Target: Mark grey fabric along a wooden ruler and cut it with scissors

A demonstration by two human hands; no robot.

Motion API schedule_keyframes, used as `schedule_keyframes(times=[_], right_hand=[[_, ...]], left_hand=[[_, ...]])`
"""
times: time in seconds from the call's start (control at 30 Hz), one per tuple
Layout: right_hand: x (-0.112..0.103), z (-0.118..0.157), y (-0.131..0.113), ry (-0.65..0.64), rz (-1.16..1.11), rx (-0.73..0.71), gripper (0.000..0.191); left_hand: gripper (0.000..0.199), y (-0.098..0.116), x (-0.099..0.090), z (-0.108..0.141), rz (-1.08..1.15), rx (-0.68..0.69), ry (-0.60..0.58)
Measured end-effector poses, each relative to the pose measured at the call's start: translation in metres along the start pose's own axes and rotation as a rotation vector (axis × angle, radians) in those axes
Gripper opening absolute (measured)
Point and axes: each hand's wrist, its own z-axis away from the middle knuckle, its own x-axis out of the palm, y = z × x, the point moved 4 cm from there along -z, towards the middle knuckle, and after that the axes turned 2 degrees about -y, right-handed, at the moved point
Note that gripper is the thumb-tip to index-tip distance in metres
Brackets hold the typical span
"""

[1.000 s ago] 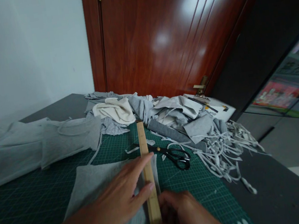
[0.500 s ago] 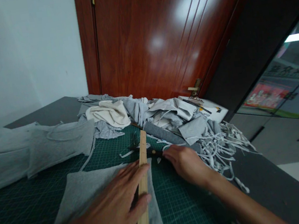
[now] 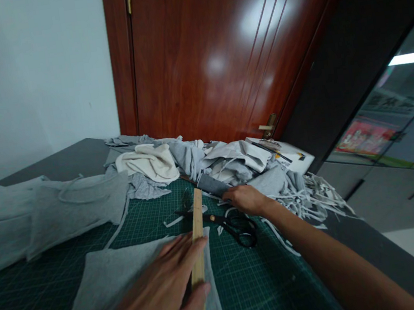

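Observation:
My left hand (image 3: pixel 164 289) presses a wooden ruler (image 3: pixel 199 264) onto a light grey fabric piece (image 3: pixel 118 262), its thumb and fingers on the ruler. Along its right side, a narrow margin of the cloth shows. Black-handled scissors (image 3: pixel 236 228) lie on the green cutting mat (image 3: pixel 263 280), with their blades passing by the ruler's far end. Beyond them, my right hand (image 3: pixel 247 199) has its fingers closed over a dark grey fabric roll (image 3: pixel 212 185). The hand hides part of the roll.
Crumpled grey cloth (image 3: pixel 187 155) and a cream cloth (image 3: pixel 150 163) are heaped at the back. Thin fabric strips (image 3: pixel 302 203) tangle at the right. More grey pieces (image 3: pixel 75 204) lie at the left. A wooden door (image 3: pixel 194 64) stands behind the table.
My right hand has left the scissors, whose handles now show on the mat, and has moved up to the dark grey roll. The left hand stays on the ruler.

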Motion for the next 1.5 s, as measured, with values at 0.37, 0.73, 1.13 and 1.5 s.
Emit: schedule_keyframes(times=[0.37, 0.73, 1.13, 1.5], right_hand=[[-0.015, 0.022, -0.021, 0.19, -0.435, 0.061, 0.022], [0.02, 0.056, -0.083, 0.144, -0.746, -0.095, 0.02], [0.01, 0.021, -0.068, 0.234, -0.506, 0.054, 0.035], [0.012, 0.059, -0.096, 0.233, -0.679, -0.042, 0.058]], left_hand=[[0.058, 0.005, 0.002, -0.001, -0.009, 0.016, -0.052], [0.061, 0.005, 0.004, 0.0, 0.009, -0.011, -0.081], [0.062, 0.004, -0.001, 0.004, 0.008, -0.05, -0.038], [0.065, -0.004, 0.001, 0.014, -0.102, 0.004, 0.035]])
